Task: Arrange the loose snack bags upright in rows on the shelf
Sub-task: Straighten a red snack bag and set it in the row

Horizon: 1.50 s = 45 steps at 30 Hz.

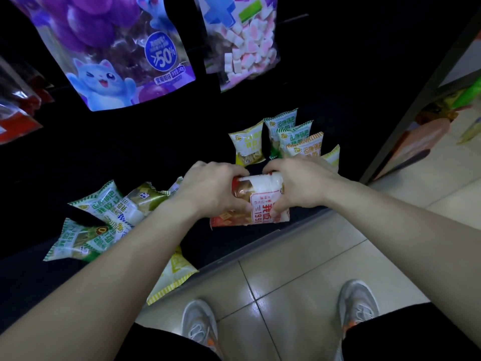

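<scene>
Evidently the orange snack bag (pixel 260 207) is the one being placed. It sits just in front of the standing row (pixel 294 136) of green and yellow bags, and both hands hold it. The left hand (pixel 210 188) curls round its left side and the right hand (pixel 299 183) round its right side and top. It looks light and puffed with air, in slick crinkly film, and the crackers inside probably crush easily. A loose hold on the side edges or the top seal should suit better than squeezing the middle. It will likely need a neighbour in the row to lean on. Well left of the row, loose green bags (pixel 104 217) lie flat on the shelf (pixel 221 246).
</scene>
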Available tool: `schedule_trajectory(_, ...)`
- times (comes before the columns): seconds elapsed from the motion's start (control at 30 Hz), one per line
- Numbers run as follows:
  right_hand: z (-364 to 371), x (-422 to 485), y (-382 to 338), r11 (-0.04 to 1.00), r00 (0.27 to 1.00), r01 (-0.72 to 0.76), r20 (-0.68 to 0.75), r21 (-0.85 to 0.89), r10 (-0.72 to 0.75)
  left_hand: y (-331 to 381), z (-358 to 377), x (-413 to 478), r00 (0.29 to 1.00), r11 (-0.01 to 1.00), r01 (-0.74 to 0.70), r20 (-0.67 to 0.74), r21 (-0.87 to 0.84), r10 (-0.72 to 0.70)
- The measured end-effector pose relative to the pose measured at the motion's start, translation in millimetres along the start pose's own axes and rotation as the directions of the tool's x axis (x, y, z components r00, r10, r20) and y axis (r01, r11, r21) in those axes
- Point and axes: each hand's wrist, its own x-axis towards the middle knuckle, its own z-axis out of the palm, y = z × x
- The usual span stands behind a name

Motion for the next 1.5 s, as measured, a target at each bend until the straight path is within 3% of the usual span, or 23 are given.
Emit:
schedule_trajectory(0.1, 0.7, -0.7, 2.1, 0.999, 0.996, -0.006, -0.093, 0.034, 0.009, -7.1, 1.9, 2.0, 0.998, 0.989, 0.046, -0.044, -0.140, -0.053)
schedule_trajectory(0.17, -2.1, 0.4, 9.2, 0.984, 0.984, -0.038, -0.163, 0.174, 0.067, -16.3, 6.7, 3.2, 0.991, 0.946, 0.110, -0.046, -0.304, -0.129)
schedule_trajectory(0.23, -2.8, 0.9, 20.0, 0.941, 0.978, -0.059, -0.167, 0.334, 0.121, -26.9, 14.3, 4.5, 0.980, 0.863, 0.151, -0.045, -0.481, -0.196)
schedule_trajectory(0.33, 2.3, 0.4, 34.7, 0.865, 0.988, -0.047, -0.102, 0.499, 0.113, -32.4, 20.4, 5.4, 0.970, 0.662, 0.137, -0.035, -0.737, -0.240)
schedule_trajectory(0.4, 5.1, 0.7, 37.0, 0.812, 0.991, -0.020, -0.095, 0.583, 0.092, -30.2, 22.2, 4.9, 0.973, 0.562, 0.126, -0.008, -0.818, -0.230)
schedule_trajectory(0.5, 2.7, 1.6, 37.5, 0.761, 0.986, 0.019, -0.140, 0.648, 0.095, -28.3, 27.6, 4.7, 0.980, 0.506, 0.173, 0.095, -0.845, -0.178)
schedule_trajectory(0.63, 4.2, 2.7, 38.2, 0.847, 0.988, 0.039, -0.149, 0.530, 0.048, -27.6, 27.5, 7.2, 0.985, 0.540, 0.116, 0.027, -0.834, -0.171)
schedule_trajectory(0.73, 7.7, 3.6, 34.0, 0.917, 0.995, 0.049, -0.102, 0.395, -0.009, -23.5, 20.3, 7.8, 0.982, 0.659, 0.031, -0.098, -0.752, -0.158)
schedule_trajectory(0.87, 9.1, 4.7, 26.3, 0.936, 0.997, 0.063, -0.054, 0.345, -0.047, -11.5, 25.2, 8.0, 1.000, 0.887, 0.030, 0.013, -0.461, -0.027)
schedule_trajectory(0.93, 12.2, 5.2, 24.3, 0.941, 0.997, 0.069, -0.050, 0.331, -0.055, -7.2, 28.7, 10.9, 0.998, 0.933, 0.049, 0.045, -0.356, -0.035)
schedule_trajectory(1.13, 25.6, 5.5, 46.1, 0.946, 0.995, -0.055, -0.067, 0.319, 0.080, -11.6, 47.1, 22.0, 0.981, 0.902, 0.182, 0.005, -0.391, -0.195)
schedule_trajectory(1.33, 43.4, 4.4, 89.6, 0.955, 0.967, -0.239, 0.135, 0.178, 0.217, -26.5, 83.7, 78.6, 0.943, 0.900, 0.324, 0.028, -0.291, -0.331)
schedule_trajectory(1.5, 59.2, 12.8, 107.5, 0.946, 0.949, -0.290, 0.176, 0.148, 0.263, -33.6, 124.8, 145.4, 0.910, 0.864, 0.400, 0.025, -0.304, -0.413)
